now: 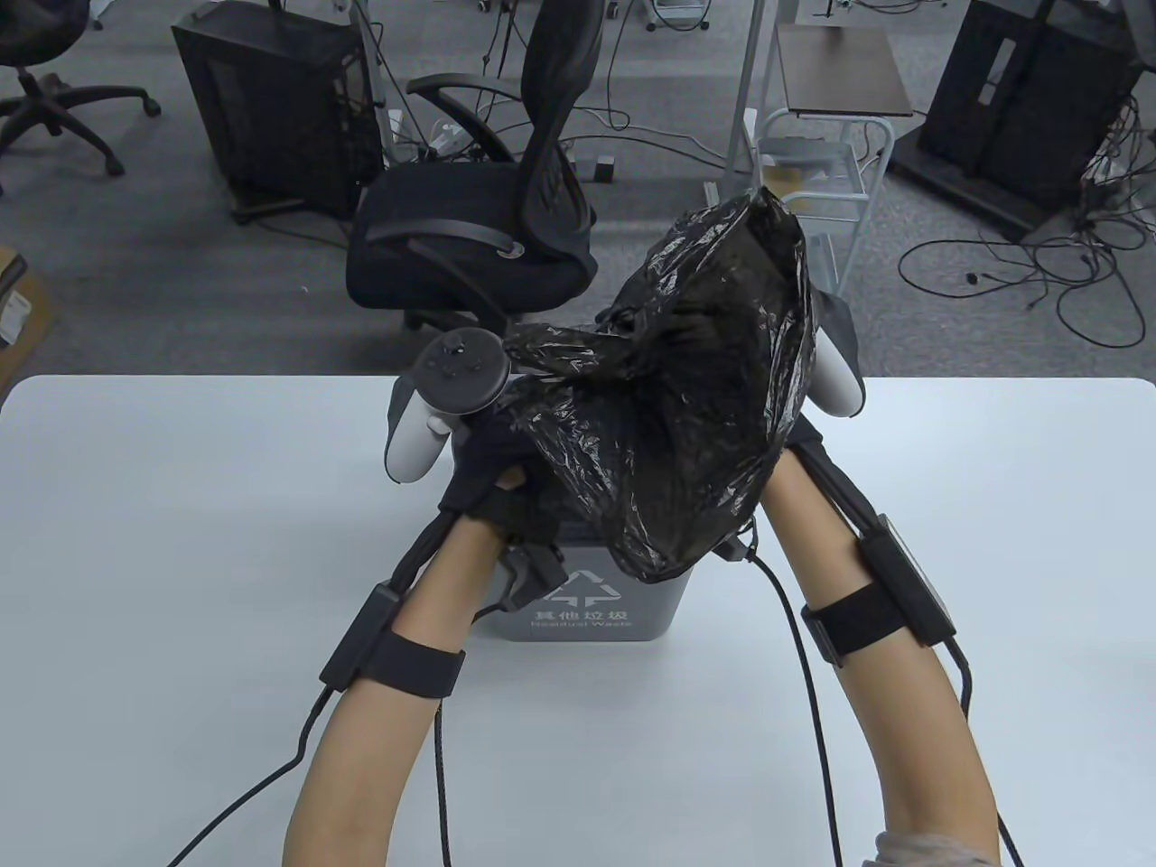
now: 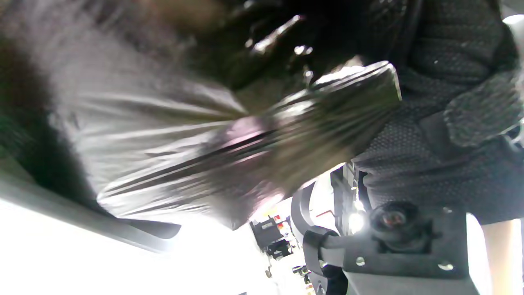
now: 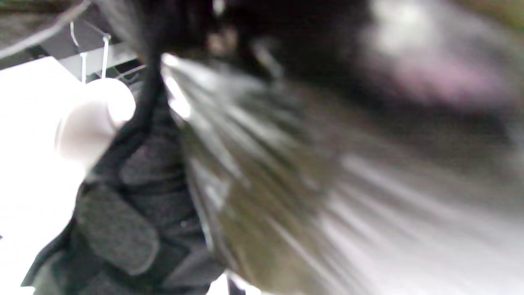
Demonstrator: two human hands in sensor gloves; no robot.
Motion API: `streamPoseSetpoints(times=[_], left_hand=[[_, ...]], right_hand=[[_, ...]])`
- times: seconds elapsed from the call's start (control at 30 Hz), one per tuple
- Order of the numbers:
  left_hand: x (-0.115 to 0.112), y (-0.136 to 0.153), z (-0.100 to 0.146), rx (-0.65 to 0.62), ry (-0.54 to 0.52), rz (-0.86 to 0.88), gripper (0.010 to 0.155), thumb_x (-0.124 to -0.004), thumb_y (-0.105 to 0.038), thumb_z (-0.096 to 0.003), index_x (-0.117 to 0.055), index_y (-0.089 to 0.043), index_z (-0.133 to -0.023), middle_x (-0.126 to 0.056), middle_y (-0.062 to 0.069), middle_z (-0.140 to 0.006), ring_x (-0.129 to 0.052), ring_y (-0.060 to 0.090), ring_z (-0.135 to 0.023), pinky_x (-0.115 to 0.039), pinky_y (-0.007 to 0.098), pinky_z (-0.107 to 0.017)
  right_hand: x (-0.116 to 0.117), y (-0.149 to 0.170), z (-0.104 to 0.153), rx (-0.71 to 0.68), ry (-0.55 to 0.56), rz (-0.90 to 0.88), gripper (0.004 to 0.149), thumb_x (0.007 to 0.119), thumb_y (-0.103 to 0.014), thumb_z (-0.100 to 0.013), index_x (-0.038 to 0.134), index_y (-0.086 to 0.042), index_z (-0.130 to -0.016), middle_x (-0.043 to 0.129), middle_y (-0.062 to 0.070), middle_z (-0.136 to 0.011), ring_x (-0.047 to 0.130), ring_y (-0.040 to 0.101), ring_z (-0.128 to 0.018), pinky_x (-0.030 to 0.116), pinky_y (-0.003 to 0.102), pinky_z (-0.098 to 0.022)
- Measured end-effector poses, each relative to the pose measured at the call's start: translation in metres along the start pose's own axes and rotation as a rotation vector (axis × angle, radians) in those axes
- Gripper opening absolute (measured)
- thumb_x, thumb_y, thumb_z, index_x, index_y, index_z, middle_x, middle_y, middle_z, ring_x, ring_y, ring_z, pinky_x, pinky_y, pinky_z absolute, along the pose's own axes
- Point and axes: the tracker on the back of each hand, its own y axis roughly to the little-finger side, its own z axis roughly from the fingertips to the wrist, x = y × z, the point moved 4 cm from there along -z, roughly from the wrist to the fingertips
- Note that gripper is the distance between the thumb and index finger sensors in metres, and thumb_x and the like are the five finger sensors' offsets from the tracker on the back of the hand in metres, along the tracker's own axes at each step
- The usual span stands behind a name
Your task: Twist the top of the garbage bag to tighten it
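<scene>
A black garbage bag [image 1: 668, 406] stands in a small grey waste bin [image 1: 587, 619] on the white table [image 1: 181, 542]. Its top is gathered and pulled up, and the loose mouth flares up and to the right. My left hand [image 1: 501, 492] grips the gathered bag on its left side. My right hand [image 1: 804, 438] is mostly hidden behind the bag on the right. In the left wrist view the bag film [image 2: 184, 155] is pleated and taut, and my right hand [image 2: 450, 123] is closed against it. The right wrist view shows blurred bag film [image 3: 327, 184] beside my left hand [image 3: 135, 229].
The bin stands near the table's front middle. A black office chair [image 1: 479, 226] stands just beyond the table's far edge. Behind it are black cabinets [image 1: 271, 99], a white metal cart [image 1: 822, 172] and loose cables on the floor.
</scene>
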Motion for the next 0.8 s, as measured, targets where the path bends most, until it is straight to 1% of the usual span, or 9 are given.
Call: streamPoseSetpoints(times=[0.1,0.2,0.27,0.3,0.37,0.5,0.57,0.63,0.8], left_hand=[[-0.001,-0.004,0.002,0.024,-0.027,-0.054,0.055,-0.073,-0.064,-0.0547,-0.059,-0.045,-0.104,-0.051,-0.017,-0.128,-0.021,0.022,-0.128,-0.003,0.060,-0.076],[-0.004,-0.007,0.002,0.036,-0.036,-0.090,0.061,-0.073,-0.066,-0.0540,-0.054,-0.043,-0.108,-0.048,-0.015,-0.130,-0.020,0.024,-0.128,-0.004,0.060,-0.076],[-0.008,-0.009,0.002,0.032,-0.018,-0.084,0.077,-0.074,-0.067,-0.0523,-0.041,-0.040,-0.117,-0.041,-0.011,-0.133,-0.017,0.026,-0.128,-0.003,0.061,-0.075],[-0.009,-0.010,0.002,0.027,-0.011,-0.075,0.089,-0.075,-0.068,-0.0504,-0.030,-0.037,-0.121,-0.035,-0.008,-0.135,-0.013,0.027,-0.127,-0.001,0.061,-0.074],[-0.012,-0.012,0.001,0.014,0.008,-0.056,0.100,-0.076,-0.071,-0.0473,-0.023,-0.033,-0.122,-0.024,-0.002,-0.136,-0.008,0.030,-0.126,0.000,0.061,-0.073],[-0.015,-0.014,-0.002,-0.016,0.029,-0.003,0.107,-0.078,-0.071,-0.0460,-0.016,-0.028,-0.122,-0.019,0.001,-0.136,-0.006,0.030,-0.125,0.000,0.062,-0.073],[-0.015,-0.013,-0.004,-0.025,0.031,0.045,0.103,-0.079,-0.068,-0.0489,-0.018,-0.029,-0.122,-0.021,-0.001,-0.136,-0.006,0.029,-0.125,0.000,0.062,-0.073],[-0.014,-0.010,-0.005,-0.035,0.040,0.108,0.094,-0.078,-0.065,-0.0531,-0.022,-0.033,-0.121,-0.025,-0.004,-0.136,-0.006,0.029,-0.126,0.000,0.062,-0.072],[-0.012,0.002,-0.008,-0.018,0.022,0.234,0.050,-0.068,-0.058,-0.0640,-0.050,-0.048,-0.109,-0.034,-0.013,-0.133,-0.008,0.026,-0.126,0.001,0.061,-0.071]], right_hand=[[-0.005,-0.003,0.002,-0.018,0.052,-0.059,0.049,0.070,-0.039,-0.062,0.077,-0.022,-0.107,0.051,0.025,-0.121,0.035,0.059,-0.108,0.023,0.070,-0.072],[-0.007,-0.006,0.002,-0.020,0.055,-0.023,0.046,0.071,-0.038,-0.061,0.080,-0.022,-0.103,0.056,0.024,-0.120,0.038,0.058,-0.108,0.025,0.070,-0.073],[-0.007,-0.008,0.003,-0.017,0.061,-0.012,0.046,0.071,-0.038,-0.061,0.080,-0.022,-0.103,0.056,0.024,-0.120,0.038,0.058,-0.108,0.025,0.070,-0.073],[-0.007,-0.009,0.003,-0.013,0.059,-0.008,0.046,0.070,-0.038,-0.062,0.080,-0.022,-0.104,0.055,0.024,-0.120,0.037,0.058,-0.108,0.024,0.070,-0.073],[-0.006,-0.010,0.003,-0.006,0.044,0.017,0.048,0.068,-0.039,-0.063,0.077,-0.023,-0.106,0.051,0.025,-0.122,0.034,0.059,-0.108,0.022,0.070,-0.072],[-0.001,-0.017,0.002,0.011,-0.050,0.065,0.052,0.063,-0.041,-0.064,0.072,-0.024,-0.113,0.033,0.027,-0.127,0.018,0.061,-0.108,0.013,0.070,-0.071],[0.001,-0.021,0.004,0.030,-0.099,0.113,0.054,0.060,-0.044,-0.065,0.068,-0.027,-0.116,0.025,0.025,-0.128,0.010,0.059,-0.108,0.009,0.069,-0.071],[0.002,-0.023,0.004,0.044,-0.100,0.157,0.056,0.058,-0.044,-0.065,0.064,-0.029,-0.119,0.020,0.025,-0.128,0.005,0.057,-0.108,0.007,0.069,-0.071],[0.006,-0.023,0.005,0.038,-0.109,0.173,0.057,0.057,-0.044,-0.065,0.059,-0.030,-0.121,0.019,0.025,-0.128,0.005,0.057,-0.108,0.009,0.069,-0.071]])
